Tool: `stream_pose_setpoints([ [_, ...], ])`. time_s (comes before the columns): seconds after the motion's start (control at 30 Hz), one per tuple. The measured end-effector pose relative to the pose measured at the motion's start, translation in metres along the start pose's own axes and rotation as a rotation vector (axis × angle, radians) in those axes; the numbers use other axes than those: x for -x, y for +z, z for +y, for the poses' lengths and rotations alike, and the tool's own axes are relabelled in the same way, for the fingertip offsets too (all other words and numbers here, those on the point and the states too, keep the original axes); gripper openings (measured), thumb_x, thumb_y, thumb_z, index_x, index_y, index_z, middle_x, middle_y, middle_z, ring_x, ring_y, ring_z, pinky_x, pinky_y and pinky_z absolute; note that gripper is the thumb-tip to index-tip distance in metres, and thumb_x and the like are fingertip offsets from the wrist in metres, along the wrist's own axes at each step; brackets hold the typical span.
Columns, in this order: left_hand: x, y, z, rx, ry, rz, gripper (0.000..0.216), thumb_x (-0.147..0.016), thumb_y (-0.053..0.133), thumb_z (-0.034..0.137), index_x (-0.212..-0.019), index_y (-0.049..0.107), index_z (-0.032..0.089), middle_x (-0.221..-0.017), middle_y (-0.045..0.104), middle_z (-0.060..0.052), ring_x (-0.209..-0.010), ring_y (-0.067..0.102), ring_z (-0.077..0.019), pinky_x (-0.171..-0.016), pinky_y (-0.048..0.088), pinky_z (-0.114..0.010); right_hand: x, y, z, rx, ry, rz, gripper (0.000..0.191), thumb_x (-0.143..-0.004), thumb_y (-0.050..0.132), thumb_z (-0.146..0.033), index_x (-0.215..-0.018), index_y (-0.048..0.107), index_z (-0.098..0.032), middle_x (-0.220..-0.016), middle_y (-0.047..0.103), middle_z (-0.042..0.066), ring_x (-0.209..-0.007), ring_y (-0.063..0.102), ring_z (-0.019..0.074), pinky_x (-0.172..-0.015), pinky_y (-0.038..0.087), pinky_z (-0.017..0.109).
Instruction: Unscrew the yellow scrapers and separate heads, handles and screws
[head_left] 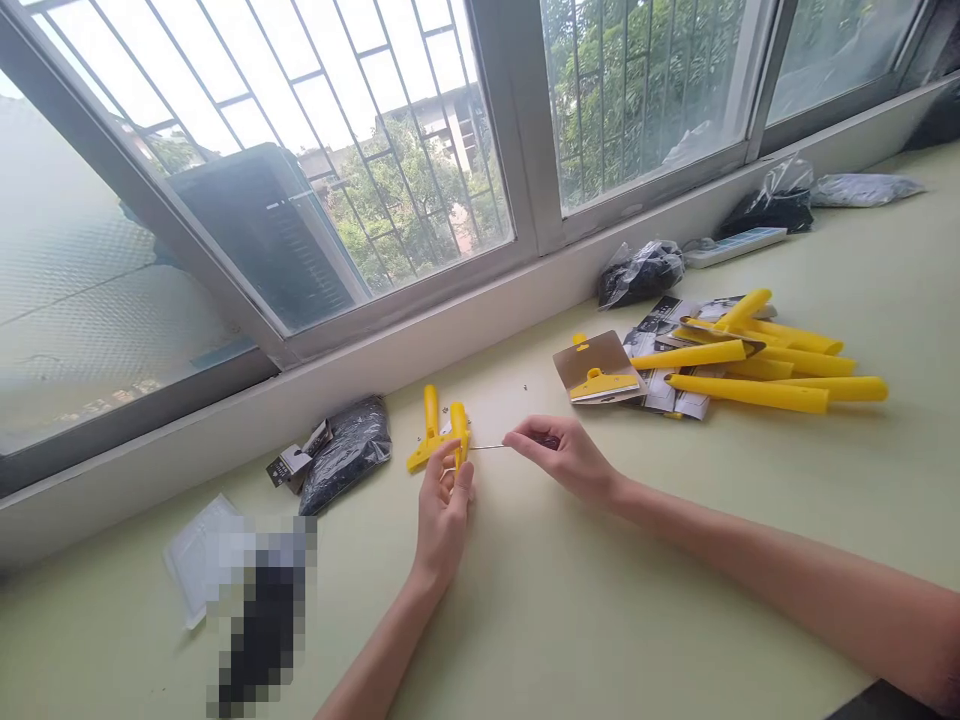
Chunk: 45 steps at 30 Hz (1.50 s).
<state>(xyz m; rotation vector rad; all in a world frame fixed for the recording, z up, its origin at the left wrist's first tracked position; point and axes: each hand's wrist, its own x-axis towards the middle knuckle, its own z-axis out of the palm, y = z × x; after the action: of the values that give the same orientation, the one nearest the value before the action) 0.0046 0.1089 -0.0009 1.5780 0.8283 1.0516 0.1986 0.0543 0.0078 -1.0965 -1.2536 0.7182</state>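
Note:
My left hand point(441, 515) is closed around a yellow scraper point(459, 422), its handle pointing up and away from me. In my right hand point(566, 458) is a screwdriver point(487, 447); my fingers cover most of its dark handle. The thin metal shaft points left, and its tip meets the side of the held scraper. Whether the tip sits in a screw is too small to make out. Just behind my left fingers lies another yellow T-shaped scraper point(430, 415). Tiny metal bits lie near it, and a small dark piece point(525, 387) rests farther right.
At right lie several yellow handles point(750, 398) and a carded yellow scraper head point(600, 385). A black plastic-wrapped packet point(346, 448) and clear plastic packaging point(196, 560) are at left. Bags point(641, 272) and a white box point(736, 246) line the window wall.

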Motion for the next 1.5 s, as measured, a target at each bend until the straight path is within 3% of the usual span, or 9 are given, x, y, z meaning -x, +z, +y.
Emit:
stream_pose_setpoints([
  [0.53,-0.001,-0.004,-0.004,0.042,-0.042,-0.037,0.030,-0.093,0.065,0.046,-0.116,0.057,0.029,-0.086,0.050,0.002,-0.059,0.041,-0.0077,-0.055,0.035,-0.022,-0.002,-0.001,0.001,-0.026,0.048,-0.018,0.037,-0.086,0.069,-0.051,-0.086,0.080,-0.015,-0.065,0.055,0.000,-0.061,0.038,0.0122,-0.055,0.028,0.027],
  [0.9,-0.005,-0.011,-0.006,0.124,-0.060,-0.078,0.029,-0.092,0.068,0.042,-0.114,0.058,0.026,-0.079,0.040,0.004,-0.060,0.037,-0.0072,-0.058,0.034,-0.022,-0.007,-0.002,0.006,-0.359,0.338,-0.087,0.041,-0.076,0.079,-0.054,-0.084,0.077,-0.014,-0.057,0.024,-0.009,-0.055,0.019,0.0080,-0.056,0.021,0.028],
  [1.23,-0.005,-0.009,-0.006,0.142,-0.049,-0.082,0.033,-0.092,0.067,0.043,-0.119,0.058,0.026,-0.089,0.049,0.001,-0.063,0.042,-0.0068,-0.060,0.038,-0.022,-0.010,-0.006,0.016,-0.615,0.549,-0.237,0.041,-0.081,0.078,-0.051,-0.093,0.072,-0.012,-0.059,0.020,-0.011,-0.056,0.015,0.0083,-0.054,0.016,0.027],
  [1.37,-0.004,-0.007,-0.005,0.025,-0.043,0.049,0.038,-0.089,0.070,0.046,-0.120,0.059,0.027,-0.095,0.054,0.000,-0.059,0.043,-0.0060,-0.057,0.040,-0.022,-0.012,-0.011,0.010,-0.451,0.467,-0.120,0.041,-0.080,0.078,-0.052,-0.087,0.073,-0.012,-0.057,0.021,-0.011,-0.054,0.016,0.0078,-0.053,0.017,0.027],
  [1.5,-0.003,-0.005,-0.005,-0.133,-0.007,0.140,0.043,-0.083,0.076,0.046,-0.118,0.062,0.025,-0.104,0.062,-0.005,-0.064,0.054,-0.0103,-0.056,0.043,-0.023,-0.011,-0.020,-0.002,-0.160,0.163,0.106,0.036,-0.087,0.071,-0.051,-0.083,0.075,-0.015,-0.056,0.032,-0.007,-0.055,0.028,0.0096,-0.054,0.026,0.027],
])
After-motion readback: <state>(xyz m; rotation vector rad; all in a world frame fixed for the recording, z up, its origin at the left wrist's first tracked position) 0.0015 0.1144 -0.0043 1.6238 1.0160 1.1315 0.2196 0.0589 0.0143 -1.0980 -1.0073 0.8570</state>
